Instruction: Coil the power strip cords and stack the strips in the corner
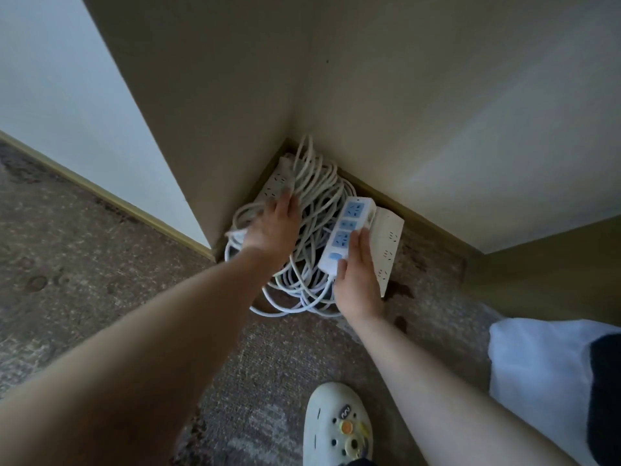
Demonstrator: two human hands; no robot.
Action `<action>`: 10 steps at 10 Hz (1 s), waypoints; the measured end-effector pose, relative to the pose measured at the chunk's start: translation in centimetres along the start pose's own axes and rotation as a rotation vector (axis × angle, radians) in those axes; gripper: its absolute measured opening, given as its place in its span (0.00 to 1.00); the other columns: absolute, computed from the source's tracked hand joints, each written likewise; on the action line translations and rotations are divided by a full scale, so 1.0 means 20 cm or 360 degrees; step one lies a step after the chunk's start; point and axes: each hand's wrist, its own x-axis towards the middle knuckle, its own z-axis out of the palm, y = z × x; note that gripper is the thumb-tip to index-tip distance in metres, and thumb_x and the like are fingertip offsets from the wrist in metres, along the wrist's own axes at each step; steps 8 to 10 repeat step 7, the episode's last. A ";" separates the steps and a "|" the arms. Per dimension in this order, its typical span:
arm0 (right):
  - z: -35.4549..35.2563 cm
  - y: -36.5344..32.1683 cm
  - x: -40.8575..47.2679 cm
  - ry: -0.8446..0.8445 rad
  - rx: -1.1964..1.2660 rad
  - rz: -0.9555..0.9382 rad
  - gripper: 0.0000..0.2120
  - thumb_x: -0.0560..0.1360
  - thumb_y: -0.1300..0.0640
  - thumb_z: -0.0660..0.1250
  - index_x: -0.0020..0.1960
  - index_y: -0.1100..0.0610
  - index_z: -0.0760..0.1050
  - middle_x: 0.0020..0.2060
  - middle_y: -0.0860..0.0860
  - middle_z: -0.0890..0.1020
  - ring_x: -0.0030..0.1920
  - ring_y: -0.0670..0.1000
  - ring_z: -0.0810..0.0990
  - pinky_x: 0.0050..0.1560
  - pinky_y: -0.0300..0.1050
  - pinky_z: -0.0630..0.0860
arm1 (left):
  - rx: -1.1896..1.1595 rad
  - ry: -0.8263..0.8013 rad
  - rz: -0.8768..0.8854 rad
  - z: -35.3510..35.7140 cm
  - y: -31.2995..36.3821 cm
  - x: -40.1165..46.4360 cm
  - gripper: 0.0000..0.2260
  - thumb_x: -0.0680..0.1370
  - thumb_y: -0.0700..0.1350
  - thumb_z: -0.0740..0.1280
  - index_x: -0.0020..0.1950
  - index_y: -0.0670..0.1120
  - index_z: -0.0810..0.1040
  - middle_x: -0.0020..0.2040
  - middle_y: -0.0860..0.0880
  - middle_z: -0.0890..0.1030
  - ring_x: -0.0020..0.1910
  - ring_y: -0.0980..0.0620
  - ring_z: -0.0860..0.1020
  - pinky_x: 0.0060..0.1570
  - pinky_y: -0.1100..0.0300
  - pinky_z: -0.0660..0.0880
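cords (312, 210) in corner, strips (346, 235) right atop

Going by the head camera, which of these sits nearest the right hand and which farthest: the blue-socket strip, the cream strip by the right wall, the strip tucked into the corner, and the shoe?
From the right hand:
1. Blue-socket strip: touching the fingers, on top of the cords.
2. Cream strip: just right of the hand, by the right wall.
3. Corner strip: up and left, beyond the left hand.
4. Shoe: bottom of view, on the carpet.

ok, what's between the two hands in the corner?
Head view: the pile of coiled white cords fills the gap between the left hand and the right hand. The right hand rests on the blue-socket strip, which lies on those cords.
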 end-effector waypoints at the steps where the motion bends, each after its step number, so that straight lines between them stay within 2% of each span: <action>1: 0.00 0.02 0.05 -0.0089 -0.0106 0.0094 0.29 0.85 0.55 0.52 0.82 0.56 0.44 0.81 0.49 0.42 0.74 0.58 0.65 0.64 0.54 0.74 | 0.0130 -0.0067 0.0148 -0.05 -0.04 0.12 0.27 0.81 0.39 0.56 0.78 0.38 0.52 0.79 0.40 0.48 0.75 0.37 0.56 0.68 0.44 0.66; 2: -0.05 0.04 0.12 -0.0142 -0.0291 0.0066 0.29 0.85 0.53 0.51 0.82 0.56 0.43 0.81 0.52 0.41 0.73 0.60 0.66 0.67 0.55 0.71 | -0.0104 -0.0025 0.0021 0.00 0.00 0.07 0.31 0.80 0.40 0.58 0.80 0.43 0.48 0.80 0.43 0.44 0.73 0.38 0.61 0.67 0.45 0.65; 3: -0.04 0.04 0.09 -0.0146 -0.0370 0.0003 0.30 0.85 0.52 0.51 0.82 0.59 0.43 0.81 0.54 0.40 0.81 0.56 0.49 0.76 0.55 0.61 | 0.0073 0.0096 -0.0067 0.05 0.03 0.03 0.32 0.81 0.50 0.54 0.79 0.46 0.39 0.80 0.46 0.41 0.74 0.41 0.58 0.69 0.46 0.61; 4: 0.00 0.03 0.05 -0.0174 -0.0288 0.0002 0.30 0.85 0.51 0.52 0.82 0.58 0.43 0.81 0.50 0.37 0.81 0.54 0.47 0.76 0.52 0.62 | -0.0003 -0.0026 -0.0014 0.10 -0.02 -0.02 0.31 0.82 0.53 0.49 0.78 0.48 0.34 0.78 0.50 0.33 0.78 0.44 0.47 0.73 0.45 0.52; 5: -0.03 0.03 0.06 -0.0272 -0.0268 0.0046 0.30 0.85 0.52 0.52 0.82 0.57 0.43 0.80 0.49 0.36 0.81 0.52 0.46 0.77 0.49 0.59 | -0.0143 -0.0362 0.0029 0.07 -0.03 -0.02 0.30 0.83 0.51 0.49 0.78 0.49 0.33 0.77 0.52 0.29 0.78 0.47 0.38 0.75 0.47 0.45; 6: -0.14 -0.01 0.08 -0.0374 -0.0170 0.0122 0.31 0.85 0.50 0.53 0.82 0.54 0.43 0.81 0.47 0.38 0.81 0.51 0.47 0.76 0.47 0.56 | -0.0260 -0.0488 -0.0051 -0.11 -0.01 -0.08 0.30 0.83 0.52 0.51 0.79 0.49 0.37 0.78 0.52 0.33 0.78 0.46 0.39 0.76 0.46 0.45; 7: -0.27 -0.09 0.00 -0.0419 -0.0112 0.0111 0.31 0.84 0.48 0.56 0.82 0.49 0.45 0.81 0.43 0.41 0.80 0.51 0.53 0.72 0.48 0.64 | -0.0317 -0.0523 0.0037 -0.31 0.01 -0.29 0.29 0.83 0.51 0.55 0.80 0.47 0.47 0.80 0.49 0.45 0.78 0.44 0.48 0.74 0.43 0.54; 10: -0.27 -0.09 0.00 -0.0419 -0.0112 0.0111 0.31 0.84 0.48 0.56 0.82 0.49 0.45 0.81 0.43 0.41 0.80 0.51 0.53 0.72 0.48 0.64 | -0.0317 -0.0523 0.0037 -0.31 0.01 -0.29 0.29 0.83 0.51 0.55 0.80 0.47 0.47 0.80 0.49 0.45 0.78 0.44 0.48 0.74 0.43 0.54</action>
